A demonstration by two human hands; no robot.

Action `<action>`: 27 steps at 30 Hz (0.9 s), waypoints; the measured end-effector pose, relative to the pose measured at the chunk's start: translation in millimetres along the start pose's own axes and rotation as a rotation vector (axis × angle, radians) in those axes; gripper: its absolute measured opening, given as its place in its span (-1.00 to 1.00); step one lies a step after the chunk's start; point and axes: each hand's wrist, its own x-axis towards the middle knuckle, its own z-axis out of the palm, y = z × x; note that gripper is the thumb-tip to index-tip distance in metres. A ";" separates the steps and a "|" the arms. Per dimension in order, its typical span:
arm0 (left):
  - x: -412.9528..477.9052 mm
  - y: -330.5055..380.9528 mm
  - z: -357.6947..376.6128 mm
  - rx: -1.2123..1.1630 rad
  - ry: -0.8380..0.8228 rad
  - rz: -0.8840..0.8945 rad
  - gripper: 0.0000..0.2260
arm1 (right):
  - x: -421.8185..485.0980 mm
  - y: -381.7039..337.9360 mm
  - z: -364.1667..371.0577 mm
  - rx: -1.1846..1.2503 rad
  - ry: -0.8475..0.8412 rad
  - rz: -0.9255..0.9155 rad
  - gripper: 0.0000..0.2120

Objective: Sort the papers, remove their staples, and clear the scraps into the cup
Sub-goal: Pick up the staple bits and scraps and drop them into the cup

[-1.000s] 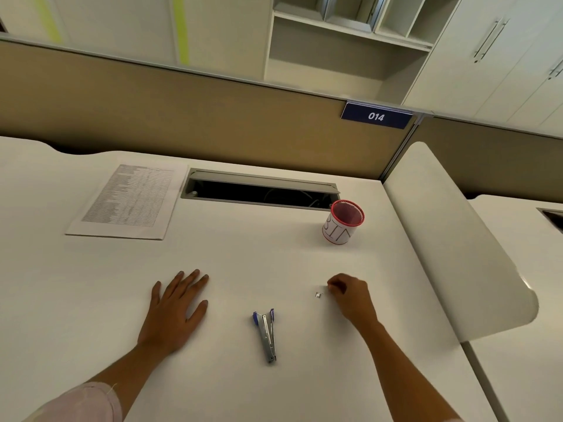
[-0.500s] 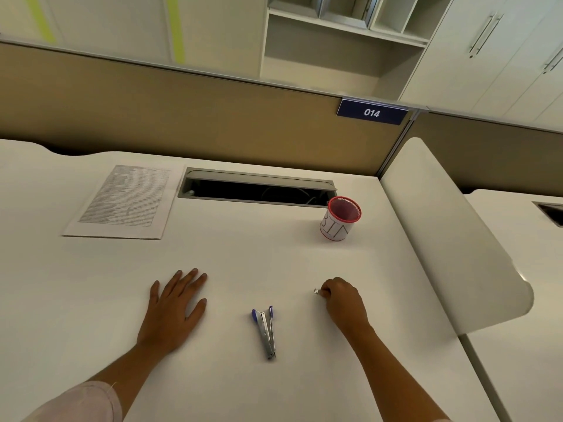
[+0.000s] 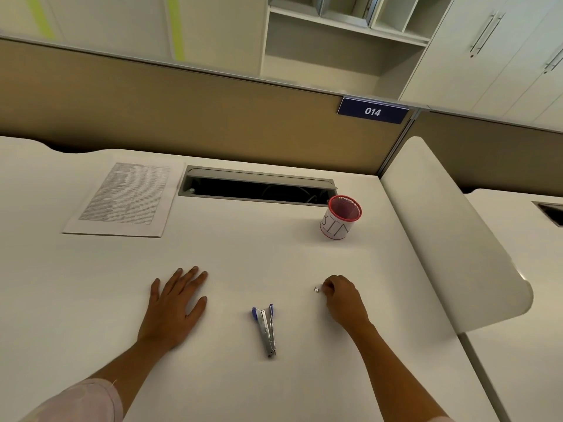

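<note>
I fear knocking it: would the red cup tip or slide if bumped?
Likely light: the red cup has mesh walls, so a bump would probably slide it on the smooth desk. Tipping seems less likely; it stands upright and squat.

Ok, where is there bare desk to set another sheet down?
Widest: the band of desk between the papers and cable slot behind and the left hand in front. Also free: between the cup and right hand. Crowded: the near row, where staple remover, scrap and both hands lie.
</note>
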 end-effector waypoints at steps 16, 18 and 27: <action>0.0 -0.2 0.7 0.011 0.006 -0.001 -0.49 | -18.2 -41.3 19.7 -0.095 0.150 0.029 -0.84; -0.2 -0.5 0.6 0.013 0.007 0.000 -0.49 | -15.7 -45.4 18.3 -0.120 0.138 0.061 -0.81; -0.2 -0.9 1.5 0.009 0.010 0.006 -0.49 | 1.7 -45.7 8.7 0.048 0.050 0.215 -0.86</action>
